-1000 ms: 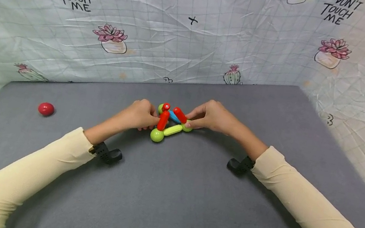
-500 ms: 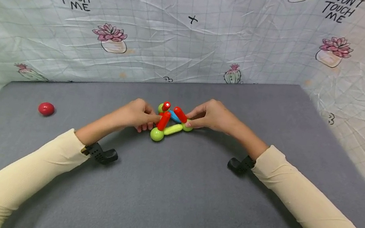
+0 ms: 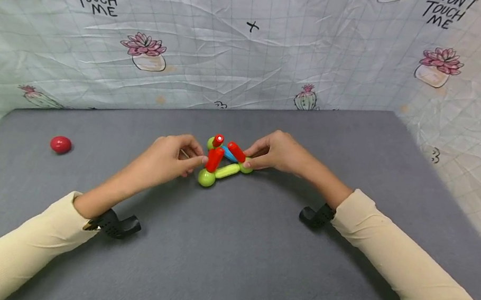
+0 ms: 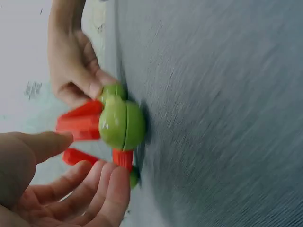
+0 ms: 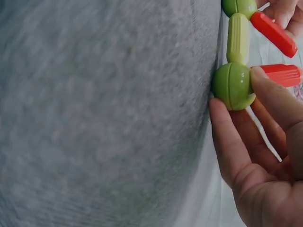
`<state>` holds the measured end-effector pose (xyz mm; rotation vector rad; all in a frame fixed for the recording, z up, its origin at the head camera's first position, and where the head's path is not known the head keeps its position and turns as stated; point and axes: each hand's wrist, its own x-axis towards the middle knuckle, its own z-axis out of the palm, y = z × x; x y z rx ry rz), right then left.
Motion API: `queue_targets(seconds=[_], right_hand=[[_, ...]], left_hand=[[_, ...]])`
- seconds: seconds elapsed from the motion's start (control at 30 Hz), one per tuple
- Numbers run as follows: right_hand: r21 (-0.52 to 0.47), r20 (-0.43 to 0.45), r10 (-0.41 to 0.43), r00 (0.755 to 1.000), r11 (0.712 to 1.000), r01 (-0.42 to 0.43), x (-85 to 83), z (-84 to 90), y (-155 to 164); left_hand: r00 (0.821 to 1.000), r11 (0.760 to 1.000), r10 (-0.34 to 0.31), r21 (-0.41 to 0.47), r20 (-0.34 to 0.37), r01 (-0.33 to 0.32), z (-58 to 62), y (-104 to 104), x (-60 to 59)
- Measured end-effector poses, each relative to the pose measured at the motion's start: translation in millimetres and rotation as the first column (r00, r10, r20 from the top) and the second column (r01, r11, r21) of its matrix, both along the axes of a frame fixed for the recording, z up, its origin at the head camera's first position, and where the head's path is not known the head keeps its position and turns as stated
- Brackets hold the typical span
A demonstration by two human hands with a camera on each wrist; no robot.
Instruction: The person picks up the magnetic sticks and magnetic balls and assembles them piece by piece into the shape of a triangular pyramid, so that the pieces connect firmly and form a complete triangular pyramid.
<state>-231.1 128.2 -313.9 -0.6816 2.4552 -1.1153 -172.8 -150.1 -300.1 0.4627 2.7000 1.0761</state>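
Observation:
A small frame of magnetic sticks and balls (image 3: 221, 160) stands on the grey mat (image 3: 222, 254). My right hand (image 3: 249, 159) pinches its right green ball (image 3: 245, 168), which also shows in the right wrist view as the near green ball (image 5: 229, 82). A lime stick (image 3: 227, 171) joins that ball to the front green ball (image 3: 206, 178). My left hand (image 3: 195, 159) has relaxed fingers beside the leaning red stick (image 3: 214, 159); its fingertips (image 4: 116, 177) lie at the stick's foot under the front ball (image 4: 120, 124). A blue stick (image 3: 230, 154) and another red stick (image 3: 237, 151) lie behind.
A loose red ball (image 3: 60, 144) sits far left on the mat. Printed cloth walls (image 3: 247, 55) close off the back and the right side. Bare mat stretches between my arms and toward me.
My left arm has drawn back toward me and to the left, and its fingers have loosened from the red stick. The right hand and the frame have stayed put.

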Motion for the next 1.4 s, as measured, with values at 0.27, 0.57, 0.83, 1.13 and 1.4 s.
queue_targets(seconds=[0.27, 0.57, 0.83, 1.13, 1.4], right_hand=[[0.047, 0.018, 0.036, 0.999, 0.998, -0.037, 11.9, 3.2, 2], [0.033, 0.012, 0.054, 0.998, 0.998, -0.054, 19.4, 2.0, 0], [0.015, 0.024, 0.046, 0.999, 0.999, -0.046, 19.5, 2.0, 0], [-0.001, 0.033, 0.037, 0.999, 0.999, -0.037, 17.3, 3.2, 0], [-0.079, 0.082, 0.084, 0.993, 0.994, -0.077, 12.9, 0.4, 6]], left_hand=[[0.99, 0.998, -0.019, -0.066, -0.139, 0.01, -10.9, 9, 13.7], [0.982, 0.993, -0.027, -0.115, -0.185, 0.005, -12.1, 13, 12.9], [0.982, 0.993, -0.025, -0.122, -0.185, 0.003, -11.4, 11, 10.4], [0.934, 0.977, -0.079, -0.213, -0.347, 0.003, 3.0, -48, -1.4], [0.828, 0.902, -0.081, -0.394, -0.555, -0.176, 12.4, -162, -15.7]])
